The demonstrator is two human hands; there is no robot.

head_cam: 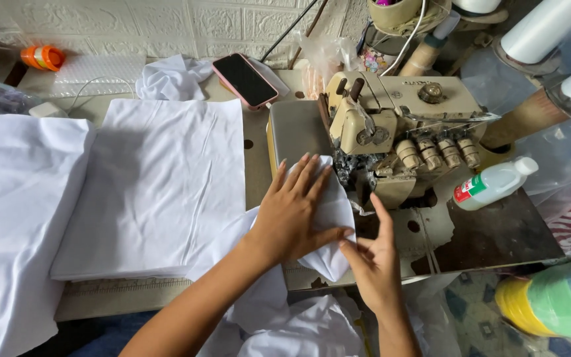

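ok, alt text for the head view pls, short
Two bare hands feed a white fabric piece into a worn beige overlock sewing machine: left hand flat on the cloth, right hand at its edge. A stack of white fabric lies left; a pink phone behind.

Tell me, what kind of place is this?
Probably a small sewing workshop. A worn sewing machine sits on the table, a stack of white cloth lies beside it, and big thread cones stand behind.
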